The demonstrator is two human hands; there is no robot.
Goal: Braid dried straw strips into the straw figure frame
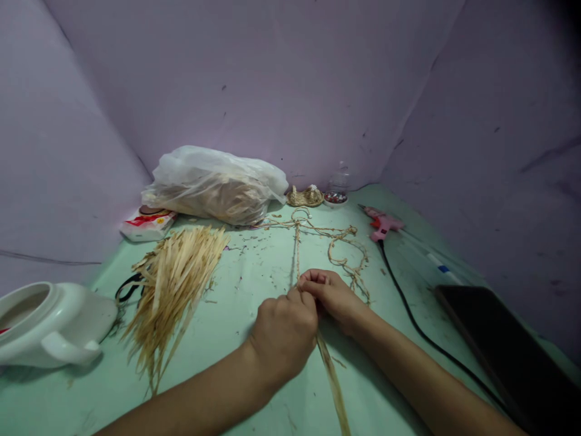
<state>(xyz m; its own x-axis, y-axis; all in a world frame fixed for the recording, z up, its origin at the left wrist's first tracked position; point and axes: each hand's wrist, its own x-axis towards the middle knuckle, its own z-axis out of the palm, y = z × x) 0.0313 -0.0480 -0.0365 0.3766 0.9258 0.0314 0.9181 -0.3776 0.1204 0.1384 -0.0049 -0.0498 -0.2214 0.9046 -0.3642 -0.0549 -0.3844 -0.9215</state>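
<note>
A thin twisted cord of straw-coloured fibre runs from the far side of the table toward me. My left hand is closed in a fist around its near end. Right beside it, my right hand pinches the cord with thumb and bent fingers, the two hands touching. From under my hands a flat, untwisted fibre strip trails to the near edge of view. More knotted cord lies in loops beyond my right hand. The exact grip point is hidden by my fingers.
Left of my hands lies a bundle of dry fibre strips, with a white pot-like container nearer. A filled plastic bag, a small woven basket and a jar of beads stand behind. On the right are a pink glue gun and a dark tablet-like slab.
</note>
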